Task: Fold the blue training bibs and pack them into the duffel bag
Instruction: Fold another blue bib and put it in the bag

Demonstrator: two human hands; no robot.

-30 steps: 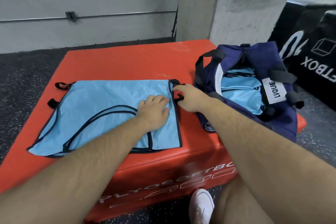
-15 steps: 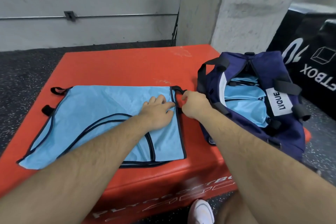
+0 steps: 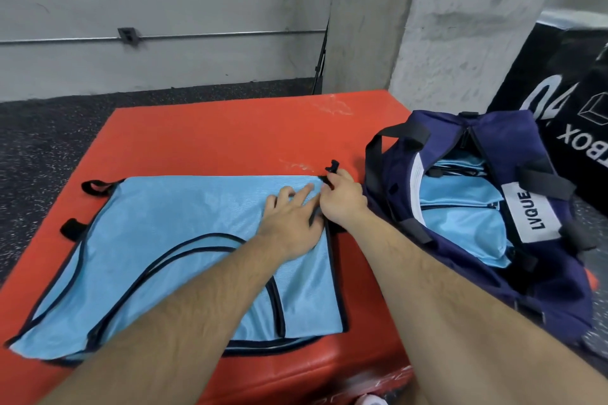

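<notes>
A light blue training bib (image 3: 171,233) with black trim lies flat on the red plyo box (image 3: 230,135). My left hand (image 3: 291,223) presses flat on the bib near its far right corner, fingers straight. My right hand (image 3: 342,204) pinches the black strap at that corner and lifts it slightly. To the right stands the open navy duffel bag (image 3: 543,286) with folded blue bibs (image 3: 460,217) inside.
A black soft box (image 3: 566,82) with white lettering stands behind the bag. A concrete pillar (image 3: 460,26) rises behind the red box. Two black strap loops (image 3: 93,187) stick out at the bib's left edge. Speckled dark floor surrounds the box.
My right hand shifted along the bib's right edge to its far corner and raised the black strap. My left hand stayed pressed on the bib. The camera view dropped closer.
</notes>
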